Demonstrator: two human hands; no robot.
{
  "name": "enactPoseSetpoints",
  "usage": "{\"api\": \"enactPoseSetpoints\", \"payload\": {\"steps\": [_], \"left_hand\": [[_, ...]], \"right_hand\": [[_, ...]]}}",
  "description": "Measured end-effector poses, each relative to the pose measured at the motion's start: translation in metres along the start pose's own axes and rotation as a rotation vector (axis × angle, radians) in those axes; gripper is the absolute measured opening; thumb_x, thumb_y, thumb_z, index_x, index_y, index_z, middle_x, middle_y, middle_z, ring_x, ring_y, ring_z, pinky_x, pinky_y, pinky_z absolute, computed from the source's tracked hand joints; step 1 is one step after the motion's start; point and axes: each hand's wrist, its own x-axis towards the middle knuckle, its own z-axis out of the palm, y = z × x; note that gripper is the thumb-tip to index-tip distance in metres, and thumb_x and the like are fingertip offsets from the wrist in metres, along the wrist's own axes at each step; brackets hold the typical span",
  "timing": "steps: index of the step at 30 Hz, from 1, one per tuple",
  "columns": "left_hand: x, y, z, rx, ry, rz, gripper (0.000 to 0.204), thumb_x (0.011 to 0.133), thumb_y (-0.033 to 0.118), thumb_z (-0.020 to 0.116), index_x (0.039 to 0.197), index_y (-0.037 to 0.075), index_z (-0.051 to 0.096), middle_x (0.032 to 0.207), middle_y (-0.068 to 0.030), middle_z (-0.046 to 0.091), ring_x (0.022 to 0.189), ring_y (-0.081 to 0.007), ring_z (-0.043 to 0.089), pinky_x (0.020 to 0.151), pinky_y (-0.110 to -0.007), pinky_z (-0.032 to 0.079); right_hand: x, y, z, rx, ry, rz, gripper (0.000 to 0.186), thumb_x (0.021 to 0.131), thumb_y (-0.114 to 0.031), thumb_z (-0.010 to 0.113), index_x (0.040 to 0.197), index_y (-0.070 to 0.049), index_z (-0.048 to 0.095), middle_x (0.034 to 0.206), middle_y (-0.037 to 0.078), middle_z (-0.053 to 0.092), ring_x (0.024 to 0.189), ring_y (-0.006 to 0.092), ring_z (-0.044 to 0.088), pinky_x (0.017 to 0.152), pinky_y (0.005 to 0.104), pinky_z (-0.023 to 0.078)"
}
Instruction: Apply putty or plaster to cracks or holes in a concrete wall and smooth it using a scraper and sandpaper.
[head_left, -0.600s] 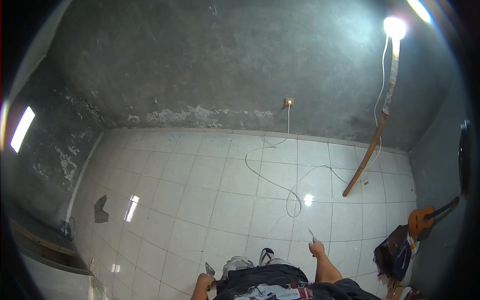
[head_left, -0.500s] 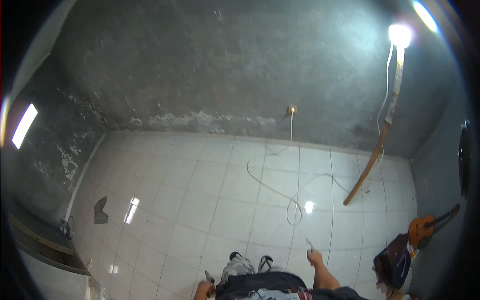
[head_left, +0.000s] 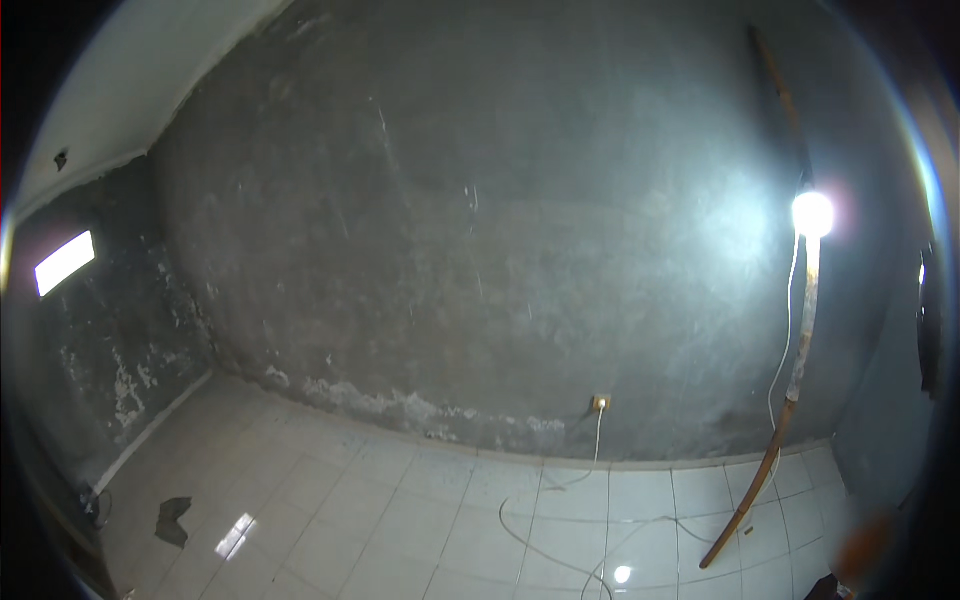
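Note:
Neither my left hand nor my right hand shows at this moment. Ahead stands a bare grey wall [head_left: 420,260], with flaking white patches [head_left: 400,405] along its foot. A lit bulb [head_left: 813,214] glows at the right, at the upper end of a long wooden pole [head_left: 770,460] that leans there. From the bulb a white cord [head_left: 785,340] hangs down beside the pole. Low on the wall, a plug sits in a yellowish socket [head_left: 601,403].
Loose cable [head_left: 530,540] curls over the white tiled floor [head_left: 400,540]. A dark grey scrap [head_left: 173,522] lies at the left. At the lower right are a blurred orange guitar [head_left: 865,550] and a dark edge of something. The left wall has a bright opening [head_left: 65,263].
My view has tilted up, so the wall and floor sit lower in it. Both hands, each holding a small pointed metal tool before, have gone out of view, with my legs and feet.

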Motion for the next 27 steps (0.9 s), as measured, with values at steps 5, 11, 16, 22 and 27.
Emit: {"api": "enactPoseSetpoints", "payload": {"steps": [5,11,16,22,27], "left_hand": [[0.058,0.008,-0.024,0.026,-0.051,0.046,0.064,0.081,0.055,0.068,0.097,-0.006,0.071,0.091,-0.0237,0.072,0.079,-0.0347,0.072,0.064,-0.044,0.058],[0.142,0.036,-0.061,0.086,-0.107,0.068,0.071,0.084,0.060,0.065,0.102,-0.008,0.070,0.091,-0.0250,0.072,0.076,-0.0372,0.071,0.063,-0.045,0.059],[0.169,0.096,-0.072,0.073,-0.106,0.093,0.072,0.092,0.056,0.056,0.118,-0.011,0.063,0.116,-0.0282,0.067,0.099,-0.0398,0.069,0.079,-0.048,0.057],[0.165,0.161,-0.076,0.010,0.017,0.134,0.066,0.086,0.048,0.065,0.111,-0.013,0.063,0.102,-0.0274,0.067,0.085,-0.0392,0.069,0.066,-0.048,0.056],[0.175,0.242,-0.061,-0.076,0.134,0.181,0.062,0.081,0.042,0.072,0.105,-0.014,0.063,0.090,-0.0268,0.068,0.073,-0.0388,0.069,0.055,-0.048,0.055]], "right_hand": [[0.028,-0.047,-0.008,0.164,0.064,0.023,0.037,0.101,-0.039,0.041,0.104,-0.012,0.066,0.083,0.012,0.068,0.061,0.0271,0.063,0.064,0.0358,0.059],[0.094,-0.149,0.008,0.200,0.148,0.111,0.029,0.090,-0.013,0.050,0.111,0.002,0.063,0.090,0.022,0.069,0.071,0.0325,0.070,0.062,0.0446,0.059],[0.139,-0.214,-0.020,-0.051,0.273,-0.047,0.055,0.083,-0.006,0.054,0.137,-0.007,0.048,0.105,0.021,0.068,0.089,0.0391,0.068,0.076,0.0477,0.057],[0.211,-0.252,-0.052,0.216,0.530,0.060,0.043,0.095,-0.020,0.052,0.136,-0.005,0.053,0.095,0.026,0.069,0.089,0.0466,0.066,0.079,0.0542,0.051],[0.239,-0.326,-0.144,0.241,0.630,-0.047,0.048,0.097,-0.020,0.052,0.144,-0.012,0.047,0.098,0.028,0.067,0.088,0.0487,0.064,0.076,0.0546,0.050]]}}
